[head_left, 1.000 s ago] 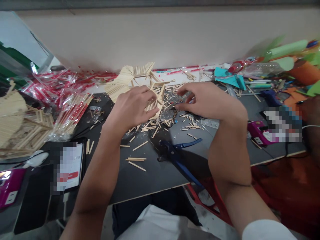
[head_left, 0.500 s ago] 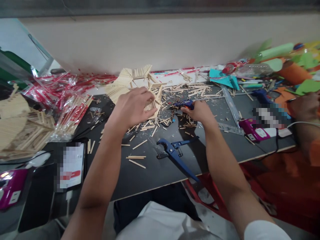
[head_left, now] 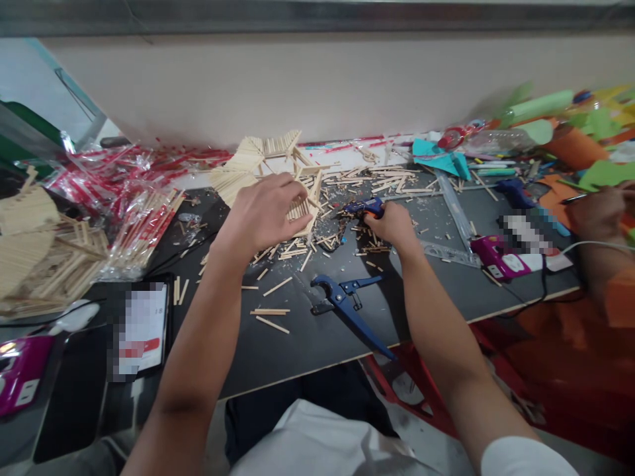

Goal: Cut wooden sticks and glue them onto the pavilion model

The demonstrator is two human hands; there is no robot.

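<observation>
My left hand [head_left: 270, 213] curves over a model built of thin wooden sticks [head_left: 244, 170], fingers and thumb gripping its near right part. That hand hides much of the model's near side. To the right, my right hand [head_left: 395, 226] is closed around a blue glue gun [head_left: 371, 207], whose nozzle points left toward the model, a short gap away. Beneath both lie many cut stick pieces [head_left: 295, 249] and scraps. Closer to me, a blue ratchet pipe cutter [head_left: 347, 307] rests with its handles spread, beside a few loose sticks [head_left: 270, 312].
On the left are another stick model [head_left: 30, 251], packs of sticks in plastic [head_left: 143, 228] and a phone [head_left: 143, 330]. Rulers [head_left: 454, 208], a purple power strip [head_left: 501, 258], a second glue gun [head_left: 516, 193] and coloured paper lie right. A co-worker's hand [head_left: 598, 211] holds a pen there.
My right hand and forearm have shifted slightly left, the glue gun staying almost in place. My left hand keeps still on the model. The co-worker's hand has moved a little.
</observation>
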